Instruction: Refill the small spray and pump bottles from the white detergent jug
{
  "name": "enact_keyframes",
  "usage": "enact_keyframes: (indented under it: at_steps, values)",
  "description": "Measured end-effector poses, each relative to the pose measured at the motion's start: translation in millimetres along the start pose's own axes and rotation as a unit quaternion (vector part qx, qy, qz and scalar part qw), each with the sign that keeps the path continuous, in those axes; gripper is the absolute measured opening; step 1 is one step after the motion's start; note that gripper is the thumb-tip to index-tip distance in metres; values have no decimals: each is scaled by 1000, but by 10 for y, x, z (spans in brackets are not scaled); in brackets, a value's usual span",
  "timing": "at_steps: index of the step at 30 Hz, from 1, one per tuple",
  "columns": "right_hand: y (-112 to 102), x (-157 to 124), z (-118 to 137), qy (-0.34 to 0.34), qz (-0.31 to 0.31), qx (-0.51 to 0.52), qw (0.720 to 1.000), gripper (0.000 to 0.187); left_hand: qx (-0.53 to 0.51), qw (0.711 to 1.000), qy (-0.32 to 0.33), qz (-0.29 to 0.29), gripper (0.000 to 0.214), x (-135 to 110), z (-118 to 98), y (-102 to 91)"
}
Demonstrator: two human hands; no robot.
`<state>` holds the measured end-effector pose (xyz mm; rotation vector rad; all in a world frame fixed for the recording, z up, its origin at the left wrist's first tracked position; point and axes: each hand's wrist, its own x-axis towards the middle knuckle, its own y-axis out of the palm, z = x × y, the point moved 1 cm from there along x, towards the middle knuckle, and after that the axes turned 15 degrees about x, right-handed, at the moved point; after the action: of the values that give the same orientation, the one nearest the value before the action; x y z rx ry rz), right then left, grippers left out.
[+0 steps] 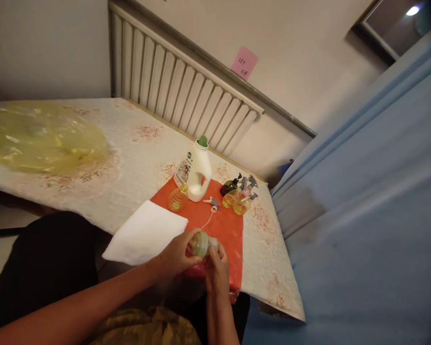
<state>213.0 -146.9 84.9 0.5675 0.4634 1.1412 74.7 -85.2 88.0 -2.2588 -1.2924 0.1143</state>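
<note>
Near the front edge of the table, both hands hold a pale green, see-through cap (201,245), which lies on its side. The fingers of my left hand (182,251) wrap round its left end. My right hand (217,266) pinches its whitish right end; whether that end is a separate piece I cannot tell. Beyond them a spray trigger head (214,207) with a thin tube lies on the red plastic sheet (224,232). Behind it are a round clear bottle (178,198) with yellowish contents and a white jug (200,175) with a green spout and no cap on.
A folded white cloth (147,232) lies left of the red sheet. Several spray bottles (240,195) cluster at the right. A yellow plastic bag (45,136) covers the table's far left. A radiator (179,81) stands behind the table; a blue curtain (366,201) hangs at the right.
</note>
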Motion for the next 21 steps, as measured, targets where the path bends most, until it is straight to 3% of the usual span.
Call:
enact_keyframes:
  at_steps: [5, 10, 16, 21]
  values:
    - [-27, -18, -31, 23, -10, 6, 1000, 36, 18, 1000, -12, -3, 76, -49, 23, 3]
    - [-46, -34, -57, 14, -46, -47, 998, 43, 60, 998, 22, 12, 79, -109, -56, -36]
    - [-5, -67, -16, -7, -69, -144, 987, 53, 112, 993, 26, -3, 63, -121, -68, -36]
    - [-46, -64, 16, -5, -26, -218, 976, 49, 86, 996, -19, 23, 46, -120, -96, -88]
